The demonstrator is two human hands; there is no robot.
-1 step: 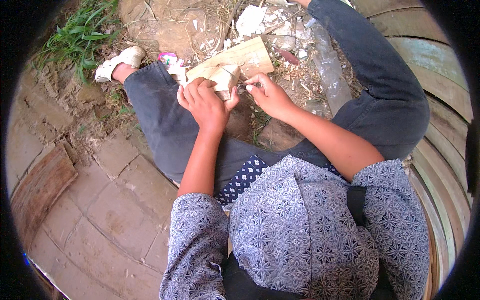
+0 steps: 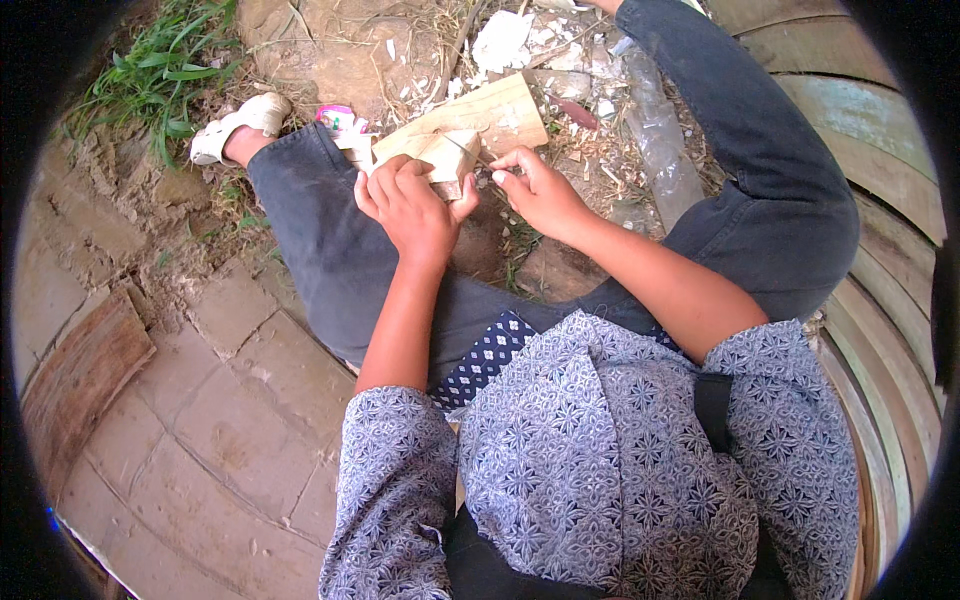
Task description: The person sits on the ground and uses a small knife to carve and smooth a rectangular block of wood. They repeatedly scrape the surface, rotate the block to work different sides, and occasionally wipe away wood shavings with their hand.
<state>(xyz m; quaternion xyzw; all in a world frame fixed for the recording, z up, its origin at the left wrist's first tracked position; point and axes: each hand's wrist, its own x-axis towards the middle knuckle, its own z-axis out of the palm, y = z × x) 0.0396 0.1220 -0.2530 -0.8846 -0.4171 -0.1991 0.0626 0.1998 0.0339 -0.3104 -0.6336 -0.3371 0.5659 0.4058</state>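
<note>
A pale wooden block (image 2: 455, 156) is gripped by my left hand (image 2: 410, 203), whose fingers wrap over its left side while the thumb presses its near right corner. My right hand (image 2: 540, 194) is closed beside the block's right end. It pinches a thin, dark tool (image 2: 487, 161) that looks like a narrow blade; its far part lies against the top of the block, and most of its handle is hidden by the fingers. Behind and partly under the block lies a flat wooden board (image 2: 510, 112), slanting up to the right.
White chips (image 2: 500, 42) and shavings litter the ground beyond the board. A clear plastic sheet (image 2: 662, 150) lies by my right leg. A pink and white wrapper (image 2: 338, 120) rests near my left knee. Curved wooden slats (image 2: 880, 190) line the right side; grass (image 2: 165, 70) grows far left.
</note>
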